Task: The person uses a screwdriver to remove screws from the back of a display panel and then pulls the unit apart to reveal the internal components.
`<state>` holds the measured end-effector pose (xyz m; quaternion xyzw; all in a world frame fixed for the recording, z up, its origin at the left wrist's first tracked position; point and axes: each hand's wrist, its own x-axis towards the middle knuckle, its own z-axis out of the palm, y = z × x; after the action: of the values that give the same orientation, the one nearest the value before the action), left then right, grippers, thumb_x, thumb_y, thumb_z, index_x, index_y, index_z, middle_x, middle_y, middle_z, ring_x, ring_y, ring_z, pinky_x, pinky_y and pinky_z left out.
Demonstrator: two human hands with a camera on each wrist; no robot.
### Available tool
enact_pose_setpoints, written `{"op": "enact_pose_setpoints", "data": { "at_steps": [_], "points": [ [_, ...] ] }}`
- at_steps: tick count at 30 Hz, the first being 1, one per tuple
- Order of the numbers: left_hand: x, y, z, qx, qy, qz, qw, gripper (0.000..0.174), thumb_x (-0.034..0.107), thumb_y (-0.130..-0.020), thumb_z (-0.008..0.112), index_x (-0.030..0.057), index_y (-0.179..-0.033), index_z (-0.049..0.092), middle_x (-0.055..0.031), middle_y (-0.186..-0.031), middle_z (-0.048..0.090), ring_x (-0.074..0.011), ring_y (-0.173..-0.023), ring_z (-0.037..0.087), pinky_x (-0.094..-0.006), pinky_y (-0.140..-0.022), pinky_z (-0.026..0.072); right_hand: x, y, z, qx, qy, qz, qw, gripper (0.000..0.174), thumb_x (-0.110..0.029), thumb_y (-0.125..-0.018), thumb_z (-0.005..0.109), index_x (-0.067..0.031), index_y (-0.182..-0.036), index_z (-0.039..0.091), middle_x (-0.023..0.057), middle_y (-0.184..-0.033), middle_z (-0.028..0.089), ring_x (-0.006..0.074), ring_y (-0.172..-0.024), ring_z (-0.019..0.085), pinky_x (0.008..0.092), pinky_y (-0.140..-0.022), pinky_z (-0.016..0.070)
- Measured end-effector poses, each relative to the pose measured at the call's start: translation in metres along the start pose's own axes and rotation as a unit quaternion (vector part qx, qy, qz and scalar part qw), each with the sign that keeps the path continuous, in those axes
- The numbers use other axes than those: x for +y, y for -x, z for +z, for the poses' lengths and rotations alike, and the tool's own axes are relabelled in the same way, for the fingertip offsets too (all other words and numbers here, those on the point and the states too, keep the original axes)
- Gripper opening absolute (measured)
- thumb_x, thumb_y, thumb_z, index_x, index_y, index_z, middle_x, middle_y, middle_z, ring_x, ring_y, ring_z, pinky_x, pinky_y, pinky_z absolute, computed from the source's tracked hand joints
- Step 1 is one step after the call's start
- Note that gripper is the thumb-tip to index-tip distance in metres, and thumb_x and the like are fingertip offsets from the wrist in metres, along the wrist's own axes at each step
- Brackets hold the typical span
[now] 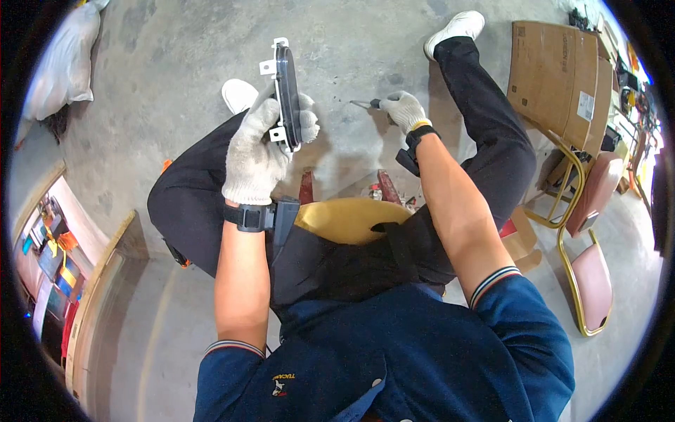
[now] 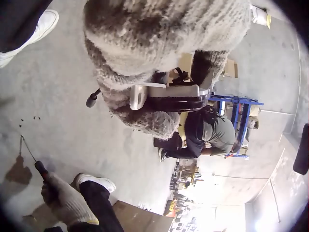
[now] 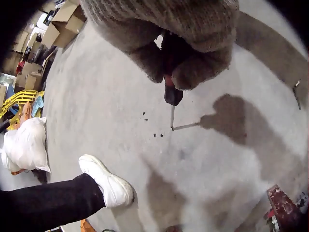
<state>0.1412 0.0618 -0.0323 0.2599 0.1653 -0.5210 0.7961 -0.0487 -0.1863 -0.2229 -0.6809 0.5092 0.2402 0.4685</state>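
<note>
My gloved left hand (image 1: 256, 144) grips a long, dark panel with rounded ends (image 1: 287, 95) and pale mounting tabs along its side. In the head view the panel stands nearly upright, fingers wrapped behind its lower part. In the left wrist view the glove covers most of the panel, leaving one edge visible. My gloved right hand (image 1: 406, 111) holds a screwdriver (image 3: 173, 96) by its dark red-and-black handle. The screwdriver's thin shaft points down, its tip right at the concrete floor. Several tiny dark pieces like screws (image 3: 155, 135) lie beside the tip.
A large cardboard box (image 1: 552, 74) stands at the right, with a gold-framed chair (image 1: 590, 271) near it. White sacks (image 3: 29, 147) sit at the opposite side. Below my lap are reddish legs of a seat (image 1: 306, 186). Another person (image 2: 215, 133) bends over by a blue rack (image 2: 241, 113).
</note>
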Motion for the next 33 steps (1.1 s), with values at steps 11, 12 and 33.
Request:
{"op": "enact_pose_setpoints", "data": {
  "at_steps": [11,12,33],
  "points": [
    [0.002,0.003,0.009,-0.007,0.063,-0.020,0.998,0.041,0.027,-0.114,0.056,-0.0080,-0.134,0.059,-0.0252,-0.116,0.072,-0.0337,-0.094,0.079,-0.0468,-0.086,0.0693,-0.032,0.048,-0.054,0.013,-0.168,-0.049,0.985,0.047,-0.018,-0.086,0.076,0.0084,-0.125,0.073,0.0146,-0.095,0.077,0.0174,-0.073,0.070,0.0317,-0.068,0.0565],
    [0.003,0.002,0.008,-0.024,0.059,-0.013,0.998,0.041,0.027,-0.114,0.056,-0.0080,-0.134,0.059,-0.0252,-0.116,0.072,-0.0337,-0.094,0.079,-0.0468,-0.086,0.0693,-0.035,0.056,-0.060,0.011,-0.183,-0.060,0.981,0.046,-0.016,-0.087,0.076,0.0084,-0.125,0.073,0.0130,-0.093,0.076,0.0169,-0.073,0.069,0.0311,-0.067,0.0561],
    [-0.031,0.062,0.018,-0.113,0.082,0.049,0.989,0.049,0.041,-0.107,0.067,0.0012,-0.135,0.067,-0.0177,-0.115,0.076,-0.0309,-0.095,0.079,-0.0440,-0.082,0.0697,-0.073,0.351,-0.123,0.050,-0.323,-0.285,0.901,0.036,-0.011,-0.097,0.071,0.0032,-0.130,0.067,0.0041,-0.095,0.067,0.0106,-0.081,0.062,0.0251,-0.073,0.0503]
  ]
}}
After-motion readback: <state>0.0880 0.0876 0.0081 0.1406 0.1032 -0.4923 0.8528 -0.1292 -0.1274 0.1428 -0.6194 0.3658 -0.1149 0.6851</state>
